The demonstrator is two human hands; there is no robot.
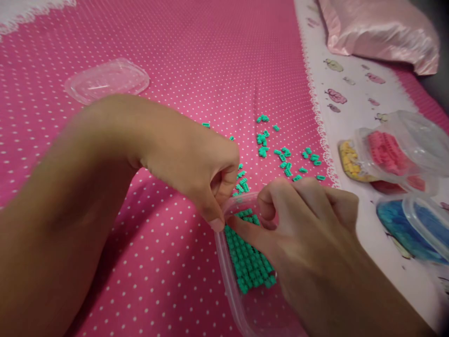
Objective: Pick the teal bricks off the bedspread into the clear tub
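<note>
A clear plastic container (238,306) holds rows of small green toy bricks (250,262) packed side by side, with bare floor at its near end. My left hand (189,159) is closed at the far left corner, its thumb against the rim and its other fingers curled. Over the far right side of the container is my right hand (305,224), its thumb stretched to the same corner on top of the bricks and its fingers curled. What the right fingertips hold, if anything, is hidden.
Loose green bricks (262,139) lie scattered beyond the container on the pink dotted cloth (168,262). A clear lid (108,80) lies at the far left. To the right stand containers of red pieces (387,152), yellow pieces (350,159) and blue contents (403,229). A pink pillow (382,32) sits behind.
</note>
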